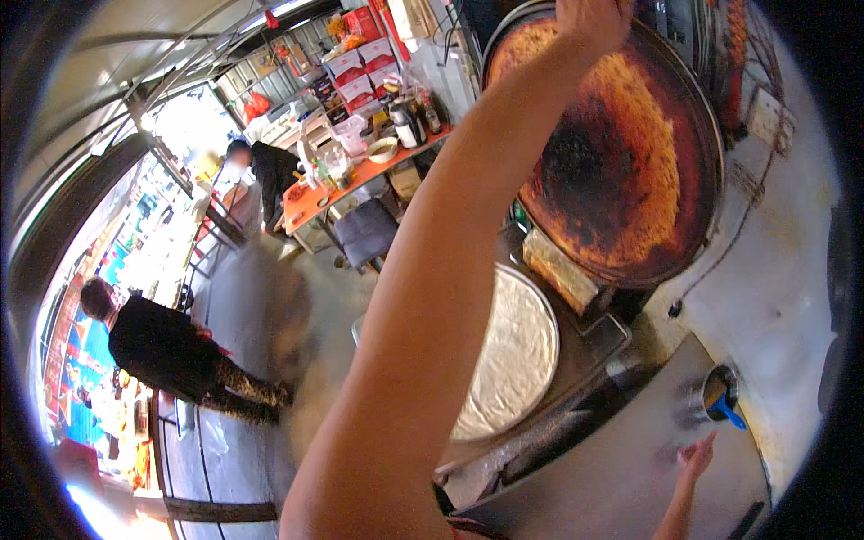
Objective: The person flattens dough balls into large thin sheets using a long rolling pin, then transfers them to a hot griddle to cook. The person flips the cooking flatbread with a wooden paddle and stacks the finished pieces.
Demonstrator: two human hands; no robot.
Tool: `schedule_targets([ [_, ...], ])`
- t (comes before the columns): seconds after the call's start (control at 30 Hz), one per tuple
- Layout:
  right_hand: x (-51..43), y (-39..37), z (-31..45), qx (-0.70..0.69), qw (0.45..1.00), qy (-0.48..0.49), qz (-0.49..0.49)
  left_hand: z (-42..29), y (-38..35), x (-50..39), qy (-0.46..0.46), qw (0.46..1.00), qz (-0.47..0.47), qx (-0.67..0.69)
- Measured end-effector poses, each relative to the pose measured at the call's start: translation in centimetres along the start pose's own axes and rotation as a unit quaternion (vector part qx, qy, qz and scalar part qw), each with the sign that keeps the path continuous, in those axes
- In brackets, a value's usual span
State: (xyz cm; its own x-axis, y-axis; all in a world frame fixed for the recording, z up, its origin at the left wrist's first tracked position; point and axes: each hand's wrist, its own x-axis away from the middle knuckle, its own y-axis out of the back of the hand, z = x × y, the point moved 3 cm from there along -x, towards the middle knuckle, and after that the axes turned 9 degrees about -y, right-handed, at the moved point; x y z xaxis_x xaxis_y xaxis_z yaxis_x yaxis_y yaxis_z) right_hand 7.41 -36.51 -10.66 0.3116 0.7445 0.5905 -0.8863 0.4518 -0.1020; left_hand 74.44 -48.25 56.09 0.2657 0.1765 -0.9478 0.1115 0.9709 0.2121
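Note:
My left arm stretches up across the middle of the view. My left hand is at the upper edge of a large round pan or lid, scorched orange and black inside. The top of the picture cuts that hand off, so its grip is not clear. Below it, partly behind my forearm, a round pan holds a pale, flat sheet of dough. At the lower right my right hand has a finger extended and holds nothing visible. Just beyond it stands a metal cup with a blue-handled tool in it.
A rough block sits below the scorched round's edge, near a metal loop handle. A metal counter runs along the lower right. Farther off are an orange table with bottles and bowls, a stool and two people.

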Motion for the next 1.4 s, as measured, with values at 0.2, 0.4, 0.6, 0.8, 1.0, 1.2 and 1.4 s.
schedule_targets([
  [0.2,12.1,2.6,-8.1,0.174,0.978,-0.009,-0.118,10.2,-5.3,-4.6,0.1,0.964,0.242,0.041],
  [0.4,19.5,-4.3,-11.3,0.111,0.992,-0.063,0.002,11.5,-5.9,-5.7,0.068,0.953,0.29,0.051],
  [0.6,29.3,-13.7,4.5,0.133,0.953,0.111,0.25,10.7,0.4,-5.4,0.033,0.944,0.326,0.048],
  [0.8,42.8,-26.5,5.3,0.407,0.629,0.198,0.632,9.1,17.7,-0.1,0.059,0.957,0.283,0.003],
  [1.0,48.0,-19.5,-14.5,0.609,0.529,-0.15,0.572,9.3,37.3,12.5,-0.047,0.871,0.482,0.076],
  [1.2,53.7,-16.6,-19.2,0.682,0.551,-0.152,0.457,5.3,52.7,37.3,-0.081,0.62,0.744,0.235],
  [1.4,60.8,-13.2,-24.3,0.694,0.582,-0.167,0.39,-1.5,58.8,64.3,-0.102,0.638,0.693,0.321],
])
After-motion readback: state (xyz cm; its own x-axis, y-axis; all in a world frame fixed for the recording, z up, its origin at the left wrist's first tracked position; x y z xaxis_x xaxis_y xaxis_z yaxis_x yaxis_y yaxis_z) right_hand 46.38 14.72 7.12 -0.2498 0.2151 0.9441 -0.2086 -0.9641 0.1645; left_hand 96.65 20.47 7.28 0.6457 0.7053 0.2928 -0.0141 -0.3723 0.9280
